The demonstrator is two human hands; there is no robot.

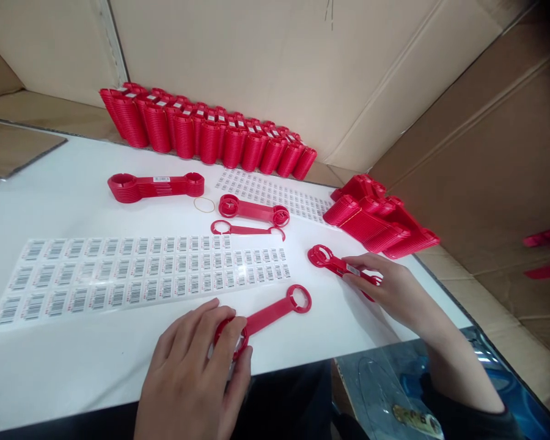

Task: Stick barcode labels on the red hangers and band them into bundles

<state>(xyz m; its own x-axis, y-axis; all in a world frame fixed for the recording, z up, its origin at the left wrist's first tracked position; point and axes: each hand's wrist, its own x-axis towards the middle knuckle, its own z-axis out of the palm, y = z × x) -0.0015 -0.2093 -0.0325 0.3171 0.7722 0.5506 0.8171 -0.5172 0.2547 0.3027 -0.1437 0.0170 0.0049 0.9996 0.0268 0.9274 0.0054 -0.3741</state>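
Note:
At the near edge of the table, my left hand point(197, 360) has its thumb and fingers closed about one ring end of a flat red plastic piece point(270, 315). That piece has a ring at each end; the far ring points up and right. Farther right, my right hand point(385, 284) grips a few similar red pieces with a white barcode label point(352, 269) on top. Their far ring end point(319, 255) sticks out to the left; the fingers partly hide the other end. Left of centre lies a barcode sticker sheet point(132, 275), with some stickers gone at its upper right.
Several labelled red stacks point(211, 137) line the back cardboard wall. Another labelled stack point(158, 186) lies near a rubber band point(204, 205). Loose red pieces point(254, 211) rest mid-table beside a second sticker sheet point(279, 195). Bundled red pieces point(376, 217) sit at the right edge.

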